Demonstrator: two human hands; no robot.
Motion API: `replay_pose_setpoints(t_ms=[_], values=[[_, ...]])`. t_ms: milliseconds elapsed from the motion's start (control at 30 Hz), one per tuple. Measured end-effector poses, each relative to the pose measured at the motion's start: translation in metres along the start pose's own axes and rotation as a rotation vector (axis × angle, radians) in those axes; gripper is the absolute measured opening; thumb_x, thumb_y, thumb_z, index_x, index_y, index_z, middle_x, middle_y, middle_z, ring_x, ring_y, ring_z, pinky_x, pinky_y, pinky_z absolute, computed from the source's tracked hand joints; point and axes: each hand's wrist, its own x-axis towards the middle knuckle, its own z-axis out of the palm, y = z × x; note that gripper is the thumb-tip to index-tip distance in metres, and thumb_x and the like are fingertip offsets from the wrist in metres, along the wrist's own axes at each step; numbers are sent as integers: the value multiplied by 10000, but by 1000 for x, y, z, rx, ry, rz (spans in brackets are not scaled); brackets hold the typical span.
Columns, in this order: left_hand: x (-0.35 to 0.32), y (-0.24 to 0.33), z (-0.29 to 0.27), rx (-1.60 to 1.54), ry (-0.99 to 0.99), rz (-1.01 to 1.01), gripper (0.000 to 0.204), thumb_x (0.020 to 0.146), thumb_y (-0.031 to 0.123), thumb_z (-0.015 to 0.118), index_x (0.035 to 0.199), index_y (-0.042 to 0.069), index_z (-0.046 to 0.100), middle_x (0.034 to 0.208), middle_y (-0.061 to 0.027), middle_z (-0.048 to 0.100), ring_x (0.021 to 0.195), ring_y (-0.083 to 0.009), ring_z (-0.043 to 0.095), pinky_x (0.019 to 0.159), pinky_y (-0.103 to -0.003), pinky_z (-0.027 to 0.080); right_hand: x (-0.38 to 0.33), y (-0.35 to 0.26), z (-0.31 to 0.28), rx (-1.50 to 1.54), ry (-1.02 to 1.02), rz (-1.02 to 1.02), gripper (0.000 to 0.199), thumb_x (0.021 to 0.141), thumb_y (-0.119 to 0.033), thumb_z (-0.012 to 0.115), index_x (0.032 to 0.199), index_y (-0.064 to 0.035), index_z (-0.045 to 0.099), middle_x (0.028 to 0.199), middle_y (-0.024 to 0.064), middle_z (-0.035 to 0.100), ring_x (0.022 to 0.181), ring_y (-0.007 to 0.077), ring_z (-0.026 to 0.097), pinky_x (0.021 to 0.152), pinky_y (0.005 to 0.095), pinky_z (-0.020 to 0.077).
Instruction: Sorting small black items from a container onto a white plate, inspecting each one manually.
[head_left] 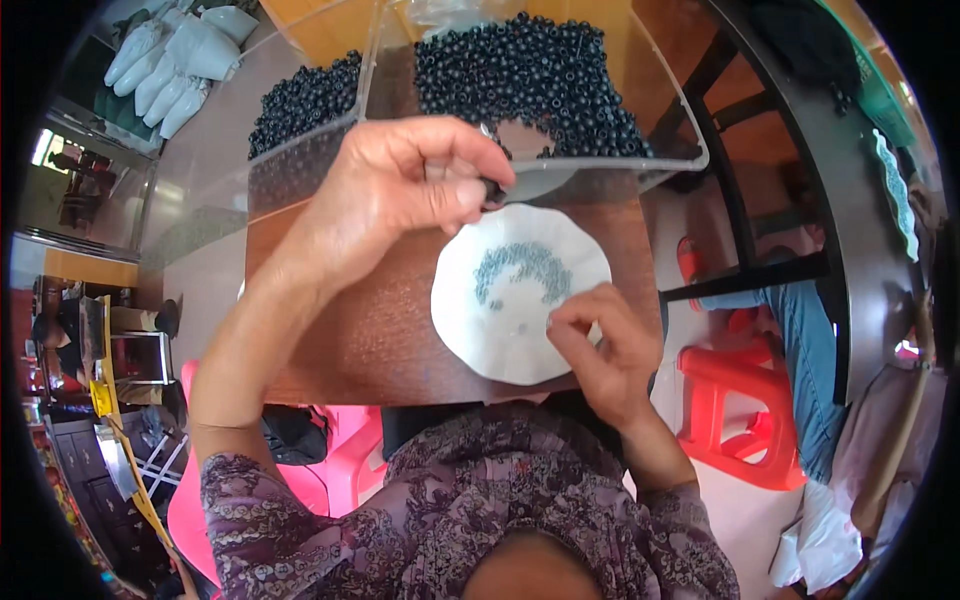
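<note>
I am in the middle of beadwork, I judge: picking up beads one at a time. My left hand (400, 190) is curled, thumb and fingertips pressed together on a dark bead (492, 190) just above the far rim of the white dish (470, 330). My right hand (600, 345) rests on the dish's near right edge, thumb and forefinger pinched close; whether they hold a small bead or a thread I cannot tell, it is too fine to see.

The next move, as I judge it, calls for bringing the two pinches together without loosening either, and steady fingers, since the beads are round and would roll.

The dish sits on a dark wooden board (350, 330) in front of me. It holds pale blue beads (520, 270), tiny, lying in a loose arc on its far half; the near half is bare. Beyond it stands a clear tray (690, 150) heaped with black beads (530, 80), its near part free of them. Just beside it on the left is a second clear tray (260, 190) with a smaller heap of the same black beads at its far end.
</note>
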Motion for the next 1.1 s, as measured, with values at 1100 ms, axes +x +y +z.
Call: replay_pose_setpoints(t_ms=[1100], values=[[-52, -109, 81, -877, 290, -234, 185, 887, 128, 528, 950, -44, 550, 822, -76, 594, 703, -147, 549, 640, -278, 440, -8, 1, 31, -278, -14, -69, 170, 739, 13, 653, 902, -5, 612, 701, 16, 555, 628, 75, 517, 554, 223, 415]])
